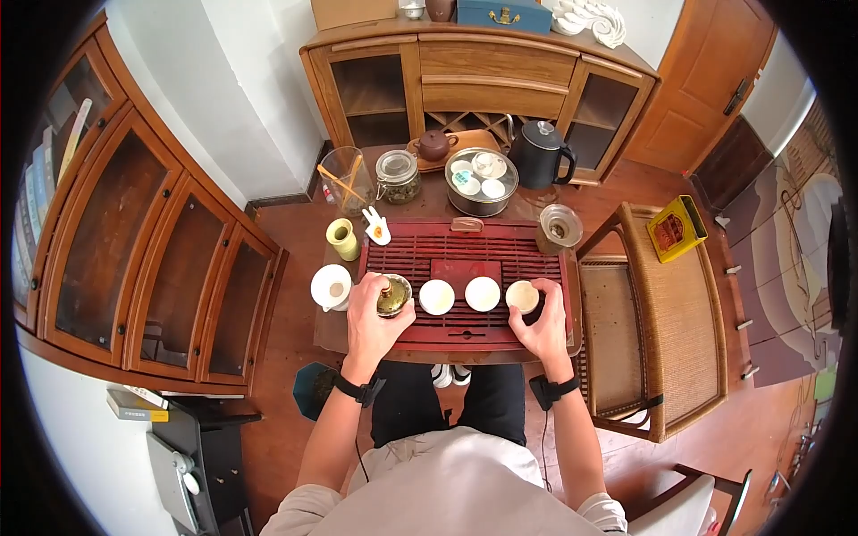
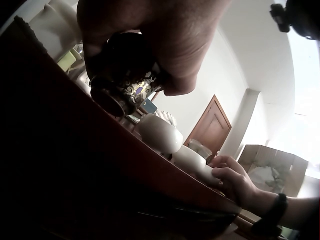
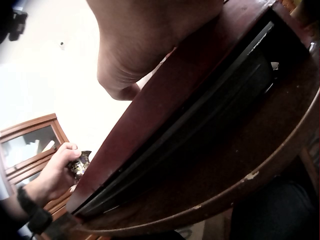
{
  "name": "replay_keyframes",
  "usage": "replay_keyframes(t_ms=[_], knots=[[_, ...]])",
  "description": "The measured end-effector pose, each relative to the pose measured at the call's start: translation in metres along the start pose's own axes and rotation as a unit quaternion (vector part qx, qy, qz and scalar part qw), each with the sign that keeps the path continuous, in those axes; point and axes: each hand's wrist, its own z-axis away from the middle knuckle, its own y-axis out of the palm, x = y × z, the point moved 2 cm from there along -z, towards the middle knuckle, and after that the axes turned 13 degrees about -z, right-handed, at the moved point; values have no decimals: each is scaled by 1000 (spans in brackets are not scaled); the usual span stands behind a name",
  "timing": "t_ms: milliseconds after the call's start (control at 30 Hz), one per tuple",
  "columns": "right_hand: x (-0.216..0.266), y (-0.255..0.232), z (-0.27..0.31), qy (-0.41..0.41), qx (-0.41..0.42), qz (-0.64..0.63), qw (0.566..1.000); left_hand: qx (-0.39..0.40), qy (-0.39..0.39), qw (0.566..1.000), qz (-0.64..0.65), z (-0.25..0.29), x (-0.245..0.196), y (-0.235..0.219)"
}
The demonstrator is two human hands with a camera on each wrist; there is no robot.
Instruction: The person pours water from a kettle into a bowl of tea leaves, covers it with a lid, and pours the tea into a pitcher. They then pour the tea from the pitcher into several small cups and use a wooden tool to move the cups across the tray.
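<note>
On the red slatted tea tray (image 1: 466,337), my left hand (image 1: 374,317) grips a dark patterned lidded bowl (image 1: 391,295) at the tray's left side. The left wrist view shows its gold and purple pattern (image 2: 138,92) under the fingers. My right hand (image 1: 543,323) holds the rightmost white cup (image 1: 522,297) between thumb and fingers. Two more white cups, one at centre left (image 1: 437,297) and one at centre right (image 1: 483,294), stand between the hands. In the right wrist view the cup at the right hand (image 3: 145,45) is mostly hidden.
A white pitcher (image 1: 332,288) and a green cup (image 1: 342,238) stand left of the tray. Behind it are a glass jar (image 1: 399,176), a metal bowl with cups (image 1: 481,202) and a black kettle (image 1: 540,154). A strainer on a glass vessel (image 1: 559,228) sits at the tray's right back.
</note>
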Motion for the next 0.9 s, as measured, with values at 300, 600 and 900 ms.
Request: replay_keyframes(t_ms=[300, 600, 900], knots=[[-1, 1, 1, -3, -3, 1, 1000, 32, 41, 997, -48, -3, -11, -5], [-2, 1, 1, -2, -2, 2, 1000, 30, 67, 993, -95, 9, -23, -6], [-5, 1, 2, -12, 1, 4, 1000, -21, 93, 992, -79, 27, -12, -5]])
